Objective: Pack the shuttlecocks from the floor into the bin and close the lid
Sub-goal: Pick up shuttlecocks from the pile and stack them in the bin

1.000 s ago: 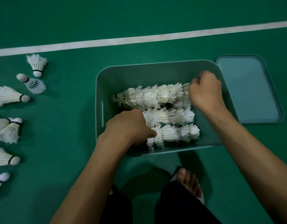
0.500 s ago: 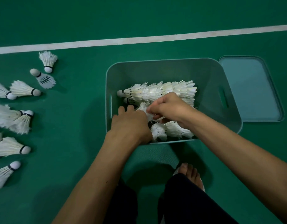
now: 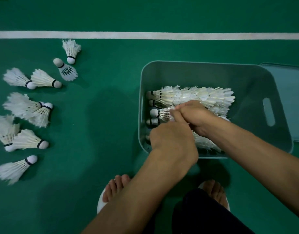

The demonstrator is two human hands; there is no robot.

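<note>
A grey-green bin [image 3: 212,71] stands on the green floor, holding rows of nested white shuttlecocks [image 3: 201,96]. Both hands are inside it at its left side. My left hand [image 3: 172,139] and my right hand [image 3: 196,115] meet over one stacked shuttlecock row [image 3: 160,114], fingers curled round its feathers; which fingers pinch is hidden. The bin's lid [image 3: 295,102] lies flat on the floor just right of the bin. Several loose shuttlecocks [image 3: 44,80] lie scattered on the floor to the left.
A white court line [image 3: 145,35] crosses the floor beyond the bin. My two bare feet [image 3: 115,188] on white slippers sit near the bottom, in front of the bin. Bare green floor [image 3: 101,115] separates the loose shuttlecocks from the bin.
My right hand came from the bin's right wall to the left side and joined my left hand on a shuttlecock row. The view shifted, so the bin now sits further right.
</note>
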